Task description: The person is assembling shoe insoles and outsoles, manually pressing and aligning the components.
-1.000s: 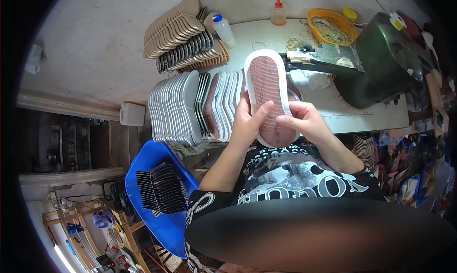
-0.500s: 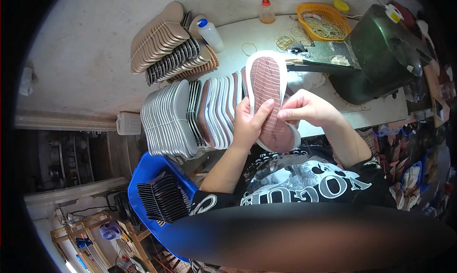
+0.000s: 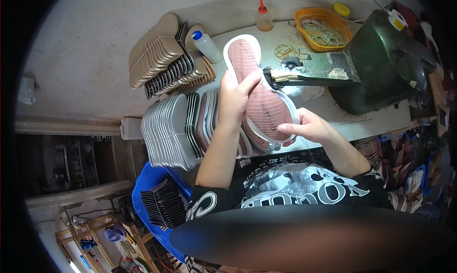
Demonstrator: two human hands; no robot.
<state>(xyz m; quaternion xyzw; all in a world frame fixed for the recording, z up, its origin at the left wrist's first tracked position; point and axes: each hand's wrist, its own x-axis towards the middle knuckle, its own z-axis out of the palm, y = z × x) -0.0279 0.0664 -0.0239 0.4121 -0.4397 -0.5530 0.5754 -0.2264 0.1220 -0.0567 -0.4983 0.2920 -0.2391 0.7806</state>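
Note:
I hold a pink striped shoe insole (image 3: pixel 267 112) with a white raised edge, tilted so one end points to the upper left. My left hand (image 3: pixel 235 98) is closed round its narrow middle, thumb on top. At the wide lower end, my right hand (image 3: pixel 309 127) pinches the edge between thumb and fingers. The insole's right edge lies against the lit tip of a dark machine arm (image 3: pixel 312 79); whether they touch, I cannot tell. Left of my left hand, a row of silver-grey insoles (image 3: pixel 166 130) and pink and white ones stands on edge, partly hidden by my forearm.
Bundled beige insoles (image 3: pixel 154 52) and a blue-capped bottle (image 3: pixel 206 45) lie at the back left. A red-tipped bottle (image 3: pixel 263 20) and a yellow basket (image 3: pixel 323 30) of rubber bands stand farther back. The dark green machine body (image 3: pixel 381 63) is right; a blue bin (image 3: pixel 147 178) holds dark insoles.
The insole has swung, its top end moving up and left toward the machine tip. My left hand has risen with it, and my right hand has shifted from its middle to its lower edge.

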